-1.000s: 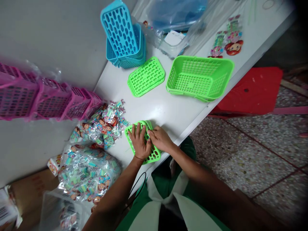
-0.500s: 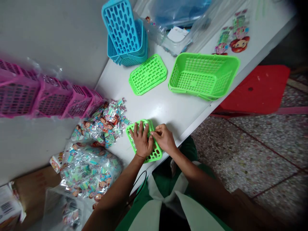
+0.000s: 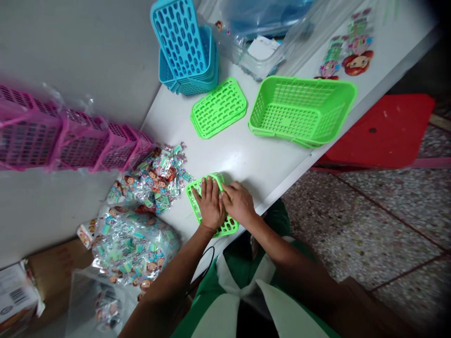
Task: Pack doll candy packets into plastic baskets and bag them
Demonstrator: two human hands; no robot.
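Observation:
Close to the table's front edge is a small green basket with a perforated green lid [image 3: 230,228] over it. My left hand [image 3: 212,206] lies flat on the lid with its fingers stretched out. Beside it, my right hand [image 3: 239,202] has its fingers curled over the lid's right edge, and the thumb side meets my left hand. The fingertips of the right hand are partly hidden. Coloured contents show dimly through the lid's holes. A pile of small wrapped packets [image 3: 162,176] lies left of the basket.
Spare green lids [image 3: 219,109] and a green basket [image 3: 285,119] stand farther back. Behind them are stacked blue baskets [image 3: 190,82] and clear plastic bags [image 3: 243,51]. Pink baskets [image 3: 81,138] line the left, above a bag of packets [image 3: 132,249]. A red stool [image 3: 384,134] is at right.
My right hand has shifted slightly left, from a pinch at the lid's edge to curled fingers pressed against it. My left hand's fingers have drawn closer together. The view has shifted slightly.

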